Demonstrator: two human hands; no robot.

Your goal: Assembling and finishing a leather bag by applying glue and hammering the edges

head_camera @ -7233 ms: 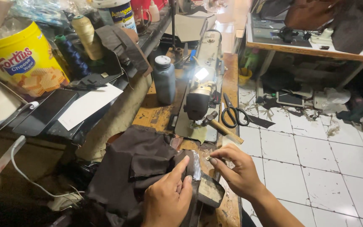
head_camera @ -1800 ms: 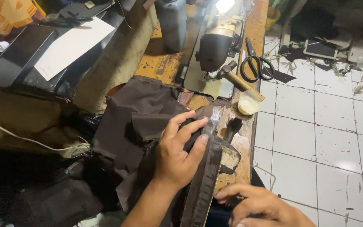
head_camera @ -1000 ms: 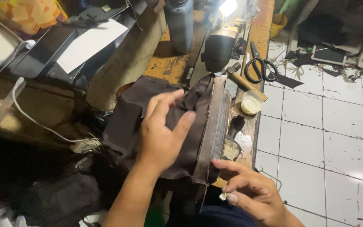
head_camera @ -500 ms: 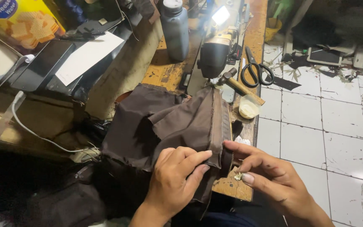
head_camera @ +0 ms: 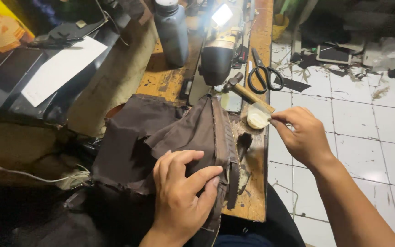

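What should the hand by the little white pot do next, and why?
Probably dip its fingertips into the small white pot. The right hand reaches right at the pot's rim, fingers pinched, while the left hand presses the brown fabric piece with its zipper edge facing that side.

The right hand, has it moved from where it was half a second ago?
Yes. The right hand has left the brown bag and gone up the bench to the small white tub beside the hammer.
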